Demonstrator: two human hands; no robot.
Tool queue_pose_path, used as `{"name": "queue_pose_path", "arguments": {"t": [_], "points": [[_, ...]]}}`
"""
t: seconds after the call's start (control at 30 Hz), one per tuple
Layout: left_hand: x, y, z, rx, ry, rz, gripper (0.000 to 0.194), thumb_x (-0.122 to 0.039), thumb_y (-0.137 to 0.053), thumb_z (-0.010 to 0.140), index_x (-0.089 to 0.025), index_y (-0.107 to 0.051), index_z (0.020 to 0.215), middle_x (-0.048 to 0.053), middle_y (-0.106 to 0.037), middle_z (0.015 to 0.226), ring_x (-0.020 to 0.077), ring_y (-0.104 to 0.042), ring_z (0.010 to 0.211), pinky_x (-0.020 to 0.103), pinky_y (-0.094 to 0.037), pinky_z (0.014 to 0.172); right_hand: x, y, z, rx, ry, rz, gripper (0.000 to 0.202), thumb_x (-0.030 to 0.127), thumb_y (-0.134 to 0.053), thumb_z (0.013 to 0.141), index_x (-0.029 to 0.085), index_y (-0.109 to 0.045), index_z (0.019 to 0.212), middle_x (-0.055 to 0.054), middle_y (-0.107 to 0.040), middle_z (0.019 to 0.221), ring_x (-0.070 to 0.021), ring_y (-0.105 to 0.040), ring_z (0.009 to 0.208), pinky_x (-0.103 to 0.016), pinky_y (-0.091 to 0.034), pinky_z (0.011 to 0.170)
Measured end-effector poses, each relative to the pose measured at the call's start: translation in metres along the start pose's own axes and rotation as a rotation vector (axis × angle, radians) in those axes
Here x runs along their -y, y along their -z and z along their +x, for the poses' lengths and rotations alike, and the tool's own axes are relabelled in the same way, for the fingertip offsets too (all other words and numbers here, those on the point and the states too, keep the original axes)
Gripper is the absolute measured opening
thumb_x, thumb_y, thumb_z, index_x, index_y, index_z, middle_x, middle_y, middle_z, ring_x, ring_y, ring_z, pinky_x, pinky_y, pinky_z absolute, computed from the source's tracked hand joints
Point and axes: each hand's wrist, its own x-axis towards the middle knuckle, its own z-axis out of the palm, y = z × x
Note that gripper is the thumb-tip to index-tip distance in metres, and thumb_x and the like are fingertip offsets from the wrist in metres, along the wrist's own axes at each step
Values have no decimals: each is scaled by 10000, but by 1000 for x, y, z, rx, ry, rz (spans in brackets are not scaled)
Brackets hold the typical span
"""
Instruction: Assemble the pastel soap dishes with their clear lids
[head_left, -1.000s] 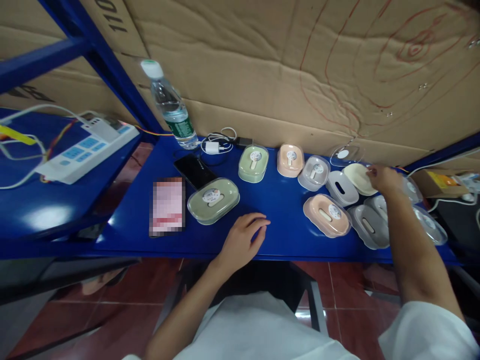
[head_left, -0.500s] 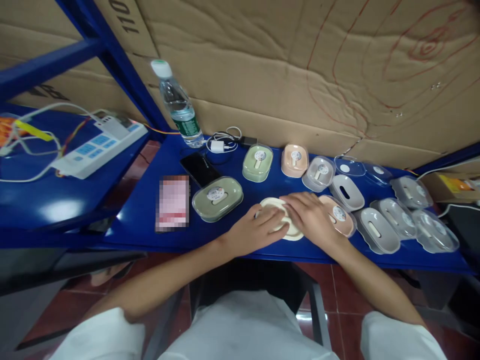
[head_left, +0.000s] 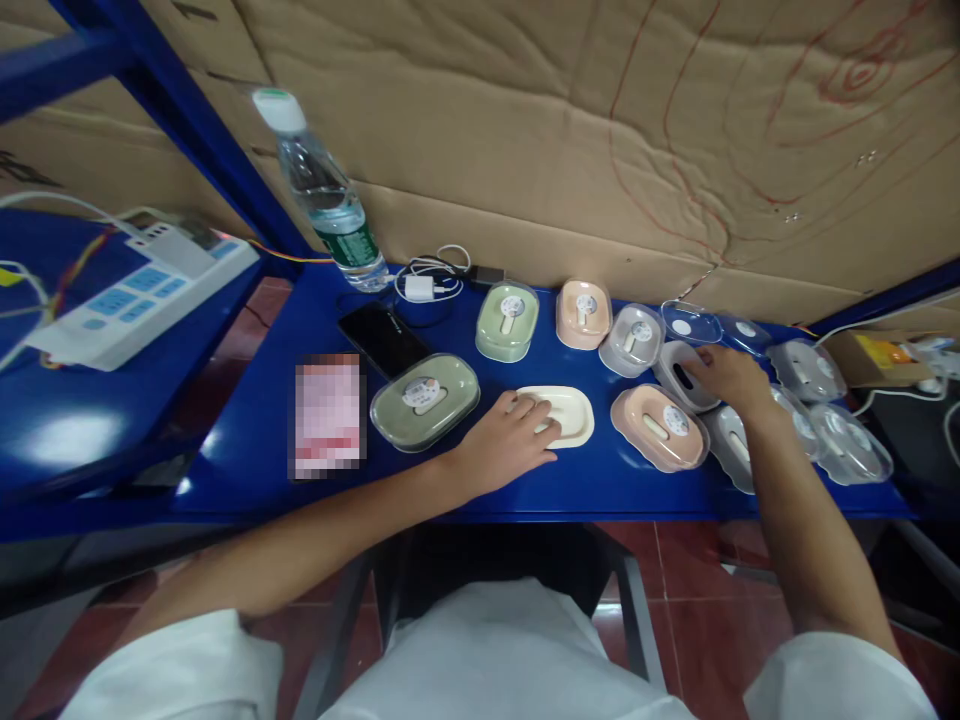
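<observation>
A shallow cream oval plastic tray (head_left: 574, 418) lies near the front edge of the table. Over its left end, my left hand (head_left: 511, 435) has its fingers bent and its thumb along the near side, gripping it. Part of the tray is hidden under those fingers. My right hand (head_left: 727, 375) reaches out to the right, its fingertips closed at the right end of a grey oval box (head_left: 679, 380) with a dark slot. Between the two hands sits a peach box (head_left: 660, 428) under a clear cover with a round sticker.
Several grey boxes (head_left: 855, 445) with clear covers crowd the right side. Green (head_left: 508, 322) and peach (head_left: 583, 315) boxes stand behind, an olive box (head_left: 425, 402) to the left. A phone (head_left: 382, 338), water bottle (head_left: 326, 200) and charger (head_left: 420, 288) lie further left. Cardboard (head_left: 480, 130) backs the table.
My right hand has left the cream tray and moved right to the grey slotted box. My left hand stays on the tray, which now shows more. The camera view has shifted slightly.
</observation>
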Motion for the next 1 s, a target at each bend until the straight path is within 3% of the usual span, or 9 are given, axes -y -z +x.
{"name": "queue_pose_path", "arguments": {"t": [0.13,0.27,0.37,0.43,0.5,0.6,0.77,0.9,1.0], "points": [[4,1,-4,-12,41,-52,326,-357,-718,1037,-199,-680,1319,165,-673,1398,367,-631,1308,563,-423,1142,-2,-5,-5,-5,-5,9,435,724,-611,942,306,-733,941,-86,-769,811,-382,-743,920,-641,-576,883],[11,6,-5,-3,116,-141,496,-356,-773,993,-224,-631,1450,159,-651,1463,367,-614,1364,553,-423,1177,16,35,-30,-154,14,-4,415,627,-495,1048,335,-743,1205,-108,-797,1103,-408,-743,1100,-656,-568,962],[17,11,-5,12,165,-175,604,-318,-798,971,-226,-573,1524,156,-649,1475,361,-633,1360,543,-454,1179,61,60,-60,-311,102,57,410,570,-457,1099,374,-695,1369,-88,-752,1320,-376,-703,1248,-611,-553,1065],[20,15,-5,-57,199,-208,752,-362,-844,939,-235,-491,1591,181,-580,1557,386,-607,1410,557,-484,1181,105,59,-76,-347,216,278,349,502,-515,1103,380,-707,1368,-62,-761,1279,-338,-724,1186,-557,-586,1032],[23,19,-6,-189,222,-254,940,-459,-891,891,-258,-380,1653,212,-426,1683,422,-504,1526,580,-492,1208,148,44,-83,-152,427,422,326,419,-517,1111,379,-721,1363,-42,-766,1254,-312,-733,1161,-526,-603,1010],[24,25,-7,-281,234,-315,1074,-502,-921,848,-308,-288,1694,204,-253,1777,432,-380,1623,586,-490,1243,191,10,-76,11,554,472,356,372,-465,1128,362,-738,1357,-45,-761,1243,-295,-719,1189,-508,-599,1029],[24,22,-10,-138,137,-291,644,-324,-783,992,-274,-518,1577,192,-390,1731,389,-467,1581,572,-509,1241,203,-25,-65,112,564,558,360,365,-478,1127,327,-742,1368,-56,-778,1236,-277,-742,1162,-485,-616,1018],[24,16,-10,-162,157,-231,455,-336,-670,1061,-186,-584,1482,252,-417,1703,406,-486,1565,584,-534,1209,197,-17,-75,82,528,593,404,384,-485,1132,396,-646,1503,-30,-744,1395,-290,-704,1306,-536,-586,1107],[24,15,-10,-148,218,-185,483,-372,-637,1080,-157,-557,1506,266,-412,1705,407,-514,1548,541,-568,1174,191,-4,-83,109,658,545,459,448,-590,1100,410,-581,1557,-27,-657,1541,-310,-605,1456,-572,-511,1199]]}}
